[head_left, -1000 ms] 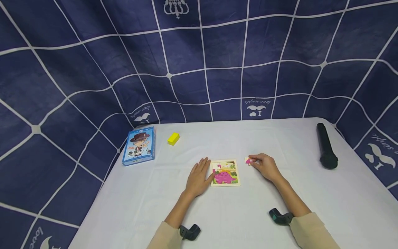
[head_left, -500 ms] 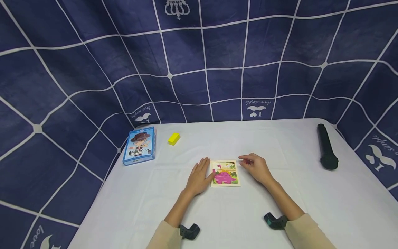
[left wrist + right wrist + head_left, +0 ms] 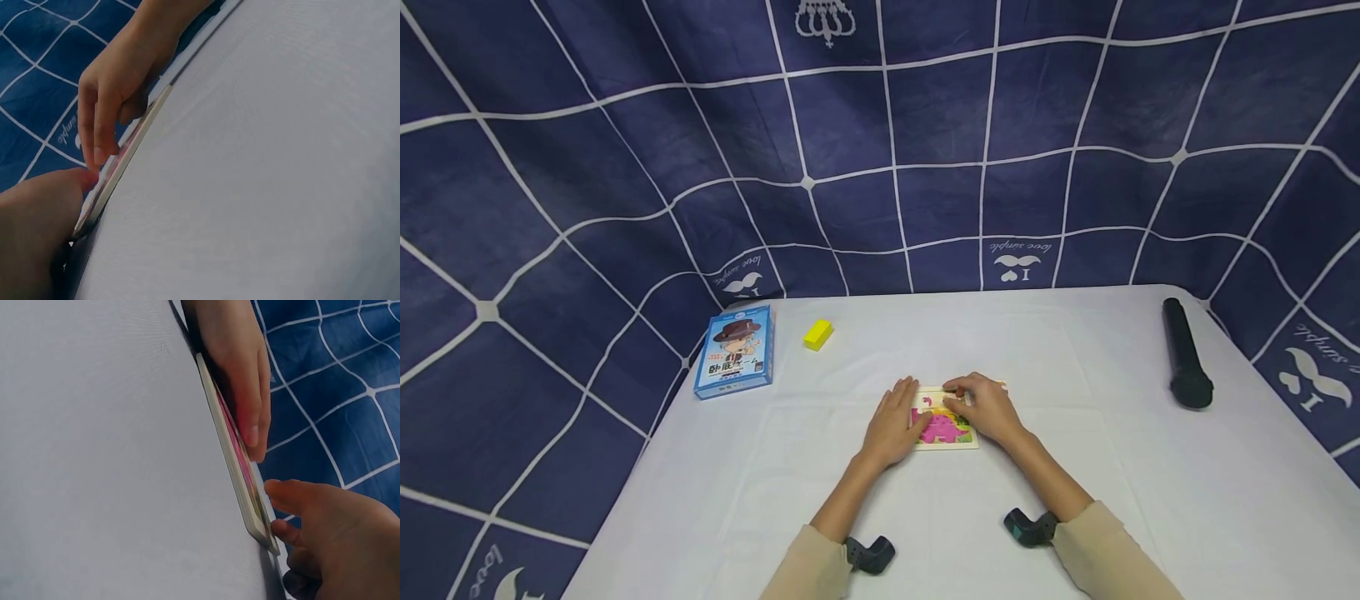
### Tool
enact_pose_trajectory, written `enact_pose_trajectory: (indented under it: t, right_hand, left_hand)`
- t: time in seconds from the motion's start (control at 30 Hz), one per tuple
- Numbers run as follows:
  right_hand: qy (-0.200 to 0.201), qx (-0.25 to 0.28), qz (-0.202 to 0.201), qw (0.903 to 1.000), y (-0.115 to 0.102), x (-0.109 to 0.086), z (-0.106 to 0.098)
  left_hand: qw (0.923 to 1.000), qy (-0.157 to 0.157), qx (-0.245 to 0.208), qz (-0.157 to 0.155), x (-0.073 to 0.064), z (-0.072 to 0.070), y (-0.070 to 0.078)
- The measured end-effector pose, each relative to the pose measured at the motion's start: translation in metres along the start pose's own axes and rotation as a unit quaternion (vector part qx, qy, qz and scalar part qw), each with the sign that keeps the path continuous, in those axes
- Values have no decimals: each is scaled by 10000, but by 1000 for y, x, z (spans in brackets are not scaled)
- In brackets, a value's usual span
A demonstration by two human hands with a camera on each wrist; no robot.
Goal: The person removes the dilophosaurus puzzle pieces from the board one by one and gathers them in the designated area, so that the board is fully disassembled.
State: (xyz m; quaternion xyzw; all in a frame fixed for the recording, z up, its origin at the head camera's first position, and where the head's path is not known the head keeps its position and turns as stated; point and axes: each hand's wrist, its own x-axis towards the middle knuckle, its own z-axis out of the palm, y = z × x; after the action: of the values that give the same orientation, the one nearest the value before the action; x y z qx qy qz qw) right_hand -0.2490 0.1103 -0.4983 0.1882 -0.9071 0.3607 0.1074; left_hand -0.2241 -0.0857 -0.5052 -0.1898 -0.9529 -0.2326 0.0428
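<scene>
A small square jigsaw puzzle [image 3: 943, 429] in a cream frame lies on the white table, picturing a pink dinosaur. My left hand [image 3: 891, 425] lies flat along its left side, fingers straight, thumb over the edge. At the puzzle's upper right is my right hand [image 3: 985, 410], fingers bent. The right wrist view shows this hand's index fingertip [image 3: 269, 486] and thumb [image 3: 284, 531] apart at the puzzle's edge. I cannot tell whether they pinch a piece. Just behind the right hand shows the cream corner of a loose puzzle piece [image 3: 1003, 384].
A blue game box [image 3: 735, 350] stands at the back left, with a yellow block [image 3: 818, 334] to its right. A black microphone-shaped object [image 3: 1187, 354] lies at the far right. Dark blue checked cloth [image 3: 925, 192] hangs behind the table.
My right hand has moved left from the loose piece it pinched a second ago to the puzzle's upper right. That spot now shows a cream corner. The left hand shifts slightly right.
</scene>
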Motion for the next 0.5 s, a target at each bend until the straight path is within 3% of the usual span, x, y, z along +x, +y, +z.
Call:
enact_pose_trajectory:
  t: [0.5]
  right_hand:
    - [-239, -311, -202, 9990, 1, 3, 2]
  left_hand:
    - [9978, 358, 505, 238, -1, 8, -7]
